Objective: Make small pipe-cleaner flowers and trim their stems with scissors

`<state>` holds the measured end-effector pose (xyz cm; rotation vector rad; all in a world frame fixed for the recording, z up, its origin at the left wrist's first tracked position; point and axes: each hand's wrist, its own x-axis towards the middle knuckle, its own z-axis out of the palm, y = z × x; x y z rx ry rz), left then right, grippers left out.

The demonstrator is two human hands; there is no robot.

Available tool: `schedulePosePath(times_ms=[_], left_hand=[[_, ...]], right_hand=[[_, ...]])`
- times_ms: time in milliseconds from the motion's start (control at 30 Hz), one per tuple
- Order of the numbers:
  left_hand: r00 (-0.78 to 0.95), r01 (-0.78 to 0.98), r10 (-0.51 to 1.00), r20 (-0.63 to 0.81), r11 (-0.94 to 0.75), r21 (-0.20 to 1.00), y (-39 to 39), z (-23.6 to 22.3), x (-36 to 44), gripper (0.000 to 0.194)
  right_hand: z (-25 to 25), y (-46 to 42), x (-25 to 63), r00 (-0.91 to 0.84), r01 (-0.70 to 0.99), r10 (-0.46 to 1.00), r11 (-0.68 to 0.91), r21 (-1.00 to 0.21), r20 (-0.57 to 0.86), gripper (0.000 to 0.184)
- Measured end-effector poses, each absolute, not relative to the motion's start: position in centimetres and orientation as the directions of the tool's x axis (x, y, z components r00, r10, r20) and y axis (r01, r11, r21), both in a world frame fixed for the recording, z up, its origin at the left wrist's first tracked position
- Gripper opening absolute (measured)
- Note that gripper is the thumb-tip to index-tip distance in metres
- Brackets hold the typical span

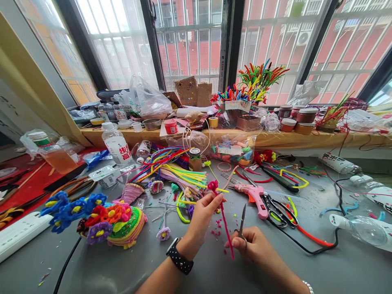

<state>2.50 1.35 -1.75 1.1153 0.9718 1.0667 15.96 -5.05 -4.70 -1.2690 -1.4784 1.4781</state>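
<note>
My left hand (207, 212), with a dotted watch strap at the wrist, pinches a magenta pipe cleaner (226, 226) near its top. Its upper end is curled into a small bud above my fingers, and the stem slants down to the right. In my right hand (252, 244) is a small pair of scissors (242, 220), blades pointing up, just beside the stem's lower part. Whether the right fingertips also touch the stem, I cannot tell. Magenta clippings (216, 228) lie on the grey table between my hands.
Fuzzy flowers (99, 232) stand at the left by a power strip (24, 232). A bundle of pipe cleaners (183, 175) lies ahead. To the right are a pink glue gun (255, 198), black-handled scissors (280, 212), a black cable (309, 250) and plastic bottles (364, 228).
</note>
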Motion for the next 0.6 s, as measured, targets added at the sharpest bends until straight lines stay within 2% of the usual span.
schedulePosePath(times_ms=[200, 400, 600], left_hand=[[0.249, -0.151, 0.967, -0.058, 0.098, 0.984, 1.2, -1.7, 2.6, 0.026], [0.510, -0.068, 0.851, -0.124, 0.184, 0.981, 0.5, -0.9, 2.8, 0.030], [0.522, -0.030, 0.849, -0.088, 0.121, 0.992, 0.4, -0.9, 2.9, 0.026]], right_hand=[[-4.1, -5.2, 16.0, -0.301, 0.162, 0.942, -0.101, -0.982, -0.147, 0.048], [-4.1, -4.9, 16.9, -0.193, 0.120, 0.974, -0.093, -0.988, -0.115, 0.043], [-4.7, -4.5, 17.1, -0.232, 0.137, 0.963, -0.106, -0.985, -0.136, 0.052]])
